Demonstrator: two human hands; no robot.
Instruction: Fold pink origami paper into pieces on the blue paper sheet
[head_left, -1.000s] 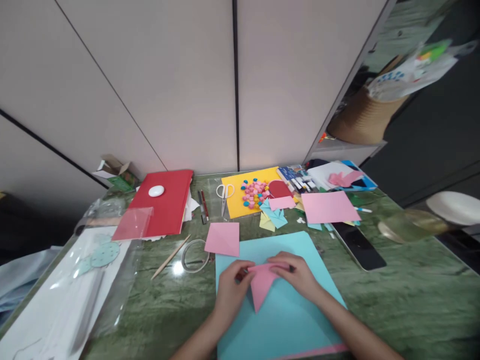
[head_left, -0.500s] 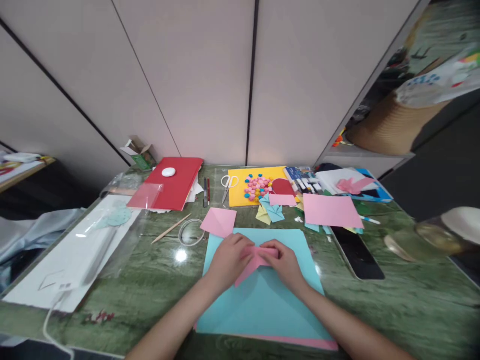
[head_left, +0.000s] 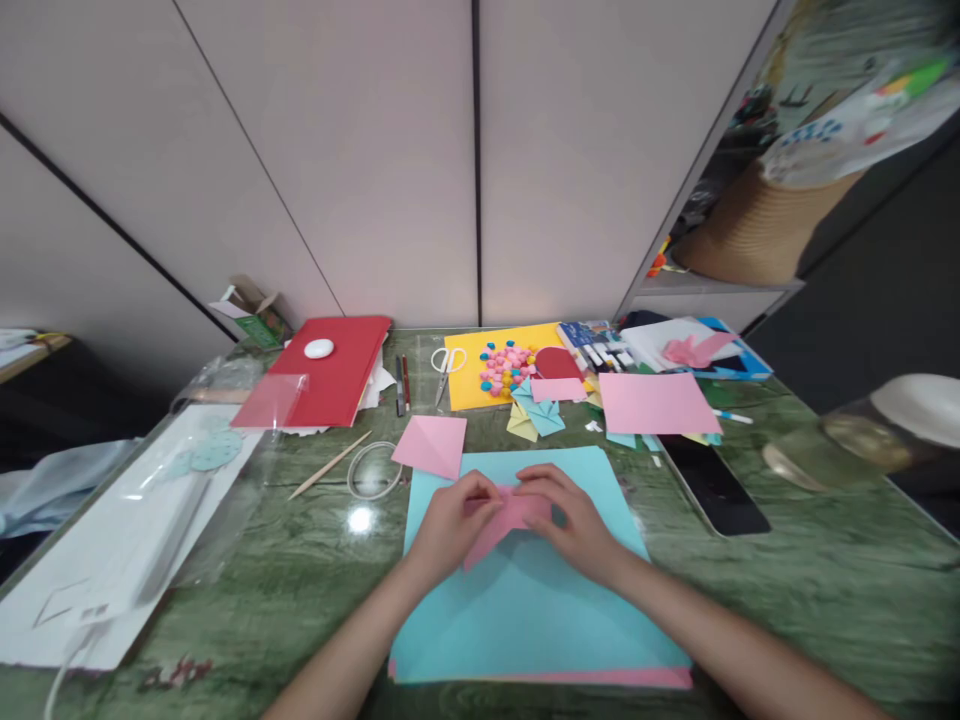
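A folded piece of pink paper [head_left: 510,514] is between my hands, above a large light-blue sheet [head_left: 525,620]. My left hand [head_left: 459,515] pinches its left side between thumb and fingertips. On the right side, my right hand [head_left: 574,520] has its thumb at the paper's lower edge and its fingers curved over the top, with a gap between thumb and fingers. Just beyond the left hand lies a creased pink paper square [head_left: 431,446], overlapping the blue sheet's far corner. My fingers cover parts of the folded paper's edges.
White scissors [head_left: 445,366] and a yellow sheet [head_left: 466,385] bearing small colored pieces lie at the back. A phone [head_left: 716,490] and a pink sheet [head_left: 660,403] are to the right. Leftward are a tape ring [head_left: 352,480], a pointed wooden stick [head_left: 330,466] and a red folder [head_left: 341,375].
My right hand's fingers have spread and lifted along the paper's top edge, where they were pinched before. My left hand still pinches the paper. The camera view has shifted slightly.
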